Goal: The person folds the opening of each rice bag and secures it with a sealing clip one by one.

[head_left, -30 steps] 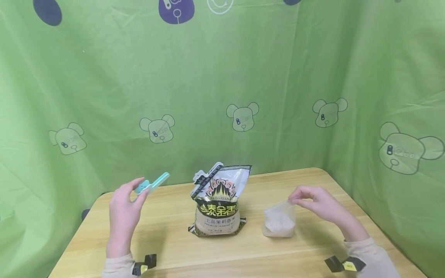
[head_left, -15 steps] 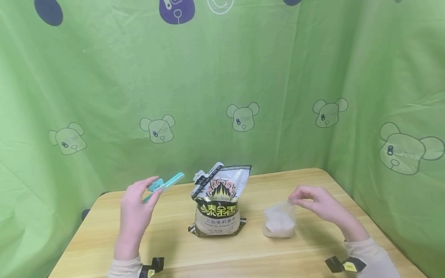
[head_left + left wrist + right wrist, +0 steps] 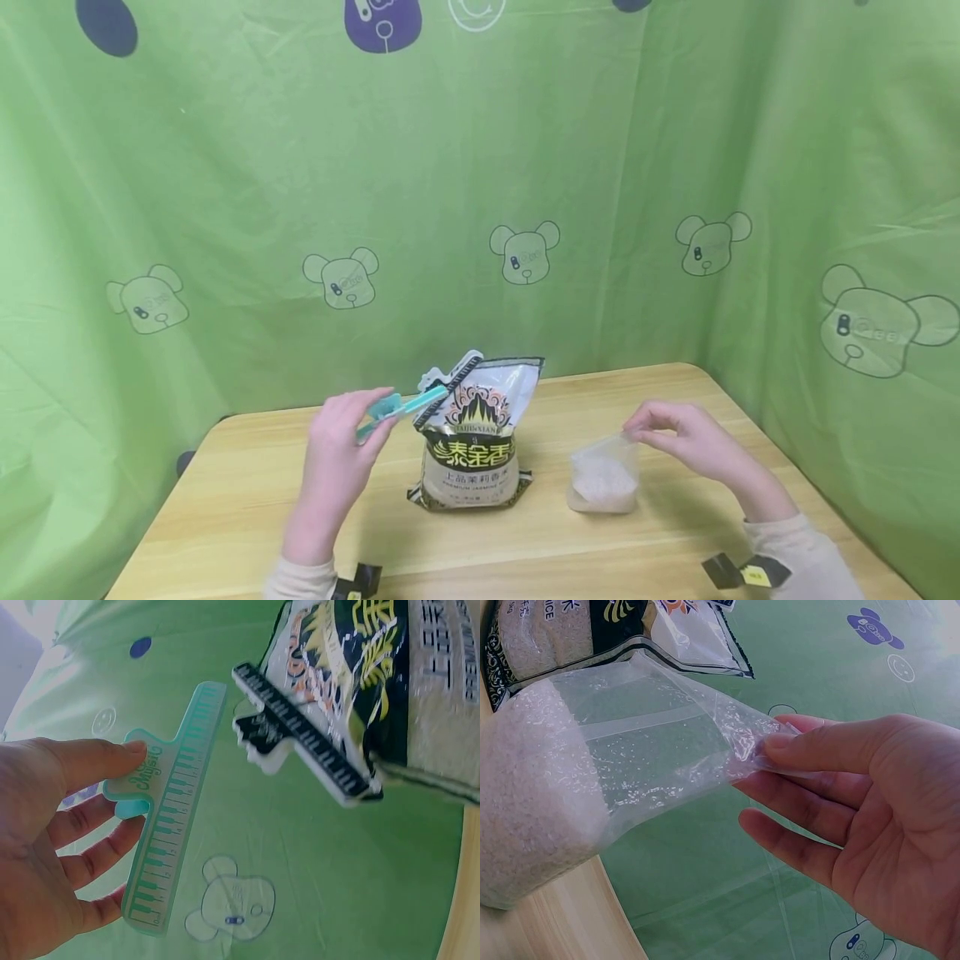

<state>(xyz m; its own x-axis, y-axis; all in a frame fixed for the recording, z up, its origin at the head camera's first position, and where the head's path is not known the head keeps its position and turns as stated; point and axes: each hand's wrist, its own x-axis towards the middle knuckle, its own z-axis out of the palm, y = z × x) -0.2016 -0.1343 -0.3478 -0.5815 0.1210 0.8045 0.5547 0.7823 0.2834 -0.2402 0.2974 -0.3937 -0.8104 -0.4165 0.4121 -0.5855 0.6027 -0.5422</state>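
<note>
My left hand (image 3: pixel 341 454) pinches a turquoise bag clip (image 3: pixel 176 802) with piano-key markings by its grip tabs, raised above the table. In the head view the clip's long bar overlaps the upper left of a printed rice bag (image 3: pixel 471 467). My right hand (image 3: pixel 870 795) pinches the gathered top of a clear plastic bag (image 3: pixel 652 742) between thumb and fingers. White rice (image 3: pixel 536 787) fills that bag's lower part, and its base sits on the table (image 3: pixel 525 554). A black-and-white clip (image 3: pixel 307 735) is clamped diagonally across the folded upper corner of the printed bag.
The printed bag stands upright mid-table, between my two hands. A green curtain (image 3: pixel 420 150) with bear-head drawings hangs behind the table and along both sides.
My left hand has moved to the right with the turquoise clip, from the table's left side up to the printed rice bag. My right hand and the clear bag have stayed still.
</note>
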